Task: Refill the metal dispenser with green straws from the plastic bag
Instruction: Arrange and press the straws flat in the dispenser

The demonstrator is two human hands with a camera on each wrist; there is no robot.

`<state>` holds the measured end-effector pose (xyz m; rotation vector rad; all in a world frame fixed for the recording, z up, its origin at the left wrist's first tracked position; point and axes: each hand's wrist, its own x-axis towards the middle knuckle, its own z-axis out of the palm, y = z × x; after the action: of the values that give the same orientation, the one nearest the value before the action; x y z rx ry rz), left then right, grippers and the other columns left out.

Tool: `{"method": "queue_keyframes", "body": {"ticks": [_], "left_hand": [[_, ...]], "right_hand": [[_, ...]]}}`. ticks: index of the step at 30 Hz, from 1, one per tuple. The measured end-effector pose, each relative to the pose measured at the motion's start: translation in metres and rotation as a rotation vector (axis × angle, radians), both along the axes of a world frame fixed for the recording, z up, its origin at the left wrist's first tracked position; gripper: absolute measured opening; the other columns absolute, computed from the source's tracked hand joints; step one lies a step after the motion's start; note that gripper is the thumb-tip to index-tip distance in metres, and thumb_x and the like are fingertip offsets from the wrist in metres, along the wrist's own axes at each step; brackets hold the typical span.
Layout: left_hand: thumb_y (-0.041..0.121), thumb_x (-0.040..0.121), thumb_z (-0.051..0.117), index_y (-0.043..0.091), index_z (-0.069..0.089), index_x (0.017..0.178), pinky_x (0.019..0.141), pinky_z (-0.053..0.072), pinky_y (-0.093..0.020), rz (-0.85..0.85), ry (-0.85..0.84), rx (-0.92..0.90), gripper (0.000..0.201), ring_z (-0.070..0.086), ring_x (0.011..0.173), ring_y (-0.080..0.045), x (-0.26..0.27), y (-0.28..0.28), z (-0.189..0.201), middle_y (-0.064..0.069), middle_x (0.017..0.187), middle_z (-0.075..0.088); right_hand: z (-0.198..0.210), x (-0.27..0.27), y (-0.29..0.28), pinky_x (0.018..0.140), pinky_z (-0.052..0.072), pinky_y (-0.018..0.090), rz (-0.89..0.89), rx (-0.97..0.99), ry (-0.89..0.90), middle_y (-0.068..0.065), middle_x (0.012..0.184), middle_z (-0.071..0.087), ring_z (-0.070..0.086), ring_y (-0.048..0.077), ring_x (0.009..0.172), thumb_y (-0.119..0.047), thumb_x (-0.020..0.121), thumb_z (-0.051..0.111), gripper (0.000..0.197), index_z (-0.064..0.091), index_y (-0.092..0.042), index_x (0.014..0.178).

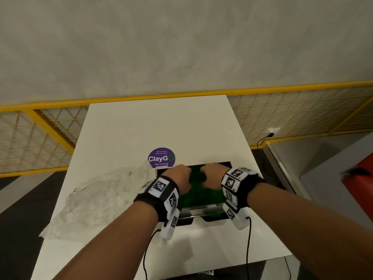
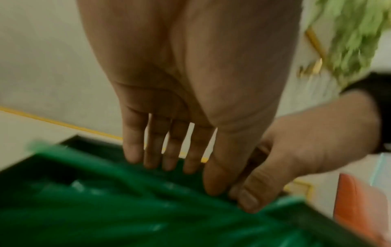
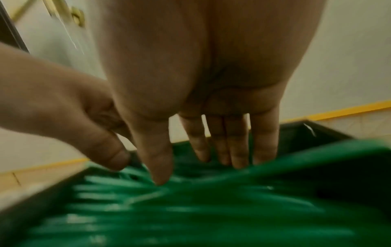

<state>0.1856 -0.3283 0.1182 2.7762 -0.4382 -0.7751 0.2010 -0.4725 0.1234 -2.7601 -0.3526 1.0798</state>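
Note:
The metal dispenser sits open near the front of the white table, filled with green straws. Both hands are over it side by side. My left hand has straight fingers whose tips touch the straws. My right hand is also flat, its fingertips down on the straws near the dark back rim. Neither hand grips anything. The clear plastic bag lies crumpled on the table to the left.
A round purple "ClayGo" sign stands just behind the dispenser. A yellow-framed mesh railing runs behind the table. A red object is at the right. The table's front edge is close below my wrists.

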Motion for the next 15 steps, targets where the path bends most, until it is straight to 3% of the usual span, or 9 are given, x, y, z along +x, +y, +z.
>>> {"method": "queue_keyframes", "body": {"ticks": [2,4,6,8,10,13,15], "left_hand": [[0.02,0.087,0.057,0.011,0.04,0.138,0.103,0.042,-0.042,-0.067,0.085,0.106,0.055,0.046,0.127,-0.031,-0.002,-0.001,-0.021,-0.014,0.138,0.045],[0.021,0.087,0.058,0.013,0.012,0.15,0.111,0.032,-0.047,-0.073,0.155,0.167,0.078,0.027,0.14,-0.033,-0.001,0.003,-0.034,-0.016,0.152,0.025],[0.025,0.086,0.06,0.017,0.002,0.151,0.11,0.033,-0.046,-0.058,0.168,0.216,0.088,0.031,0.138,-0.033,-0.001,0.004,-0.042,-0.016,0.152,0.024],[0.033,0.083,0.062,0.021,0.003,0.151,0.108,0.028,-0.047,-0.067,0.121,0.302,0.091,0.035,0.134,-0.031,-0.001,0.003,-0.047,-0.013,0.147,0.033],[0.038,0.081,0.062,0.018,0.01,0.15,0.107,0.024,-0.046,-0.06,0.083,0.376,0.09,0.035,0.132,-0.03,-0.001,0.0,-0.051,-0.012,0.143,0.039],[0.042,0.077,0.062,0.017,0.039,0.136,0.103,0.026,-0.045,-0.086,0.049,0.43,0.068,0.037,0.126,-0.029,0.002,0.0,-0.052,-0.009,0.134,0.047],[0.043,0.074,0.063,0.018,0.047,0.127,0.102,0.027,-0.046,-0.081,0.034,0.418,0.06,0.04,0.123,-0.029,0.002,0.003,-0.052,-0.009,0.129,0.05]], "right_hand": [[-0.017,0.0,0.0,0.088,0.053,0.038,0.01,-0.034,0.039,0.012,0.114,0.063,0.062,0.029,0.101,-0.033,0.084,0.064,0.045,0.056,-0.008,0.12],[-0.024,0.003,-0.004,0.092,0.051,0.039,-0.011,-0.04,0.085,0.012,0.118,0.061,0.06,0.03,0.107,-0.035,0.083,0.066,0.052,0.052,-0.008,0.126],[-0.034,0.009,-0.007,0.093,0.052,0.04,-0.028,-0.046,0.134,0.01,0.116,0.062,0.061,0.029,0.104,-0.038,0.077,0.07,0.06,0.051,-0.011,0.127],[-0.037,0.012,-0.005,0.09,0.054,0.041,-0.028,-0.075,0.163,0.008,0.112,0.064,0.063,0.027,0.098,-0.046,0.068,0.072,0.07,0.052,-0.013,0.127],[-0.036,0.01,-0.003,0.094,0.051,0.042,-0.017,-0.131,0.179,0.011,0.12,0.061,0.061,0.03,0.106,-0.046,0.072,0.069,0.071,0.05,-0.011,0.13],[-0.037,0.008,-0.004,0.101,0.042,0.042,-0.016,-0.191,0.168,0.016,0.138,0.045,0.045,0.036,0.126,-0.044,0.081,0.063,0.067,0.046,-0.01,0.136],[-0.035,0.01,-0.006,0.094,0.047,0.038,-0.007,-0.198,0.207,0.013,0.132,0.048,0.051,0.032,0.118,-0.05,0.078,0.062,0.067,0.05,-0.013,0.132]]}}
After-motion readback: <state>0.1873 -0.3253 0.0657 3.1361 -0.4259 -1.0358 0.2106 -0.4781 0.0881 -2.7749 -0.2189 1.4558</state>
